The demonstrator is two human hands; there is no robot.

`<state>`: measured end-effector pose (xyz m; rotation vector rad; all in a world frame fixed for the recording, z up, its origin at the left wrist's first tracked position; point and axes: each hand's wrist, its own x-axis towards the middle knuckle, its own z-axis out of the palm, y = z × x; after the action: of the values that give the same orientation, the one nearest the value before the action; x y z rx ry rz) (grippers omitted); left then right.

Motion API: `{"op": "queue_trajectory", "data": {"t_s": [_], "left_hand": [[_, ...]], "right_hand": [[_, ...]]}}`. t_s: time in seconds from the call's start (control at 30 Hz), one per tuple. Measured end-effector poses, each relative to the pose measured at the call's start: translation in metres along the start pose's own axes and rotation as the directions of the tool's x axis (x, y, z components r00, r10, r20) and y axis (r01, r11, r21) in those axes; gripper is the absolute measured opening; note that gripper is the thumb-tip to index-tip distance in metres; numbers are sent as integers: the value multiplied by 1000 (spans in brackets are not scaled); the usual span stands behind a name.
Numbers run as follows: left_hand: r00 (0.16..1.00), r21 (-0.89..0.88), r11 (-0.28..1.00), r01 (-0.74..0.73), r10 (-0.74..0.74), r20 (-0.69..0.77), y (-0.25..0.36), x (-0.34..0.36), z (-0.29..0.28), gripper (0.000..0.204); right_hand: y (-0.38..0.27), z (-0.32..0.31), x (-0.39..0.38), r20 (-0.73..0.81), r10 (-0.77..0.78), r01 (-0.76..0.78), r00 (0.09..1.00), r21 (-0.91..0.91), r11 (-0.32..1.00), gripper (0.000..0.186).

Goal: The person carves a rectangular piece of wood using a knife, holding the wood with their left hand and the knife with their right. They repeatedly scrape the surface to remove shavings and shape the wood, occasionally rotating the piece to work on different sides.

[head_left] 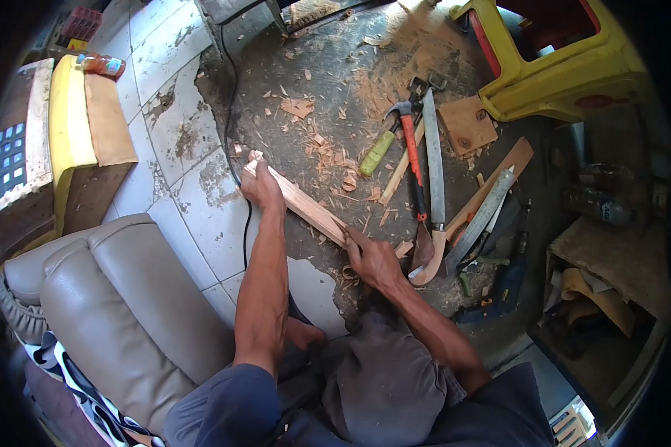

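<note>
A long pale strip of wood (306, 205) lies diagonally between my hands. My left hand (262, 184) is closed round its upper-left end, and my right hand (374, 258) grips its lower-right end. To the right of the wood, on the dark ground, are a green-handled tool (376, 155), a hammer (414, 167) with an orange and black handle, a long blade (435, 156) with a curved wooden handle, and a greyish metal bar (477, 216) over a wooden board (516, 158). A power tool (492, 302) lies farther down.
Grey cushions (127, 320) are at lower left, wood-and-foam pieces (89, 119) at upper left. A yellow plastic stool (552, 89) lies top right, a wooden box (608, 246) right. A black cable (233, 97) crosses the floor. Shavings (328, 156) and a square board (466, 127) lie ahead.
</note>
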<state>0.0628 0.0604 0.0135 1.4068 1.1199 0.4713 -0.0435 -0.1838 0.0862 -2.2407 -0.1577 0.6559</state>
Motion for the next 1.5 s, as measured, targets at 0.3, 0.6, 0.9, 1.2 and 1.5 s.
{"op": "queue_trajectory", "data": {"t_s": [0.3, 0.6, 0.9, 1.2, 1.5], "left_hand": [[999, -2, 999, -45, 45, 2, -4, 0, -1, 28], [988, -235, 965, 117, -90, 123, -5, 7, -7, 27], [867, -426, 839, 339, -103, 488, 62, -54, -21, 71], [917, -634, 747, 200, 85, 390, 144, -37, -55, 75], [945, -655, 746, 121, 116, 306, 152, -48, -66, 74]], "right_hand": [[-20, 16, 31, -9, -68, 68, 998, 32, 997, 31], [-47, 15, 70, 13, -8, 5, 1000, 193, 981, 41], [-20, -67, 40, -56, 133, -121, 989, 182, 976, 54], [9, -104, -20, 11, 155, -146, 988, 405, 903, 40], [-9, -100, -17, -80, 43, 2, 996, 495, 869, 37]]}}
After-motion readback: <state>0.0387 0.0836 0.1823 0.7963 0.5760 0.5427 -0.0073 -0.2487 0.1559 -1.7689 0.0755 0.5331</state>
